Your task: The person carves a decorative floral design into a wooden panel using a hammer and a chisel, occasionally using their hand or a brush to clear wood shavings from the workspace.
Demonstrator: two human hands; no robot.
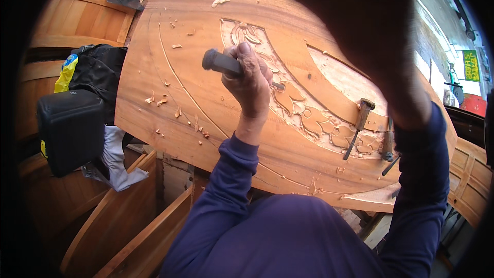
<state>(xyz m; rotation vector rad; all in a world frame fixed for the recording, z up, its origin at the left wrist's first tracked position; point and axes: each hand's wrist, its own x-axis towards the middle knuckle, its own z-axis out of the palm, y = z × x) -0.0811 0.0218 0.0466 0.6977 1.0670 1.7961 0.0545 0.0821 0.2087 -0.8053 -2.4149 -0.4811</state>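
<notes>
Two hands: the left hand [248, 80] is wrapped round a dark chisel [225, 64], its thumb lying along the handle; the right hand [373, 38] is raised close to the camera, dark and blurred, so I cannot tell whether its fingers are spread or closed on something.
Left grip: a full fist rather than a pinch, probably to keep the tool steady and at a set slant; the butt sticks out to the left, clear of the fingers, which would leave it free to be struck.
Chisel tip: the metal comes out on the right of the fist, over the carved band [312, 119]; whether the edge touches wood is unclear.
Wooden panel: the large brown panel [138, 85] spreads flat before the person, its near edge by the body, likely so that the carving lies within easy reach.
Carving: flowers and leaves stand in relief against a paler, rougher ground, curving from far left to near right; a smooth strip divides the band from a pale recess [339, 69] beyond it.
Groove: a thin curved line [180, 81] sweeps down the panel's left side.
Spare chisels: a wooden-handled chisel [362, 117] and a darker one [388, 141] lie on the right, seemingly kept handy.
Shavings: pale curls [178, 112] are scattered mostly left of the carving.
Left side: a black case [72, 128] stands beside the panel, off the work surface.
</notes>
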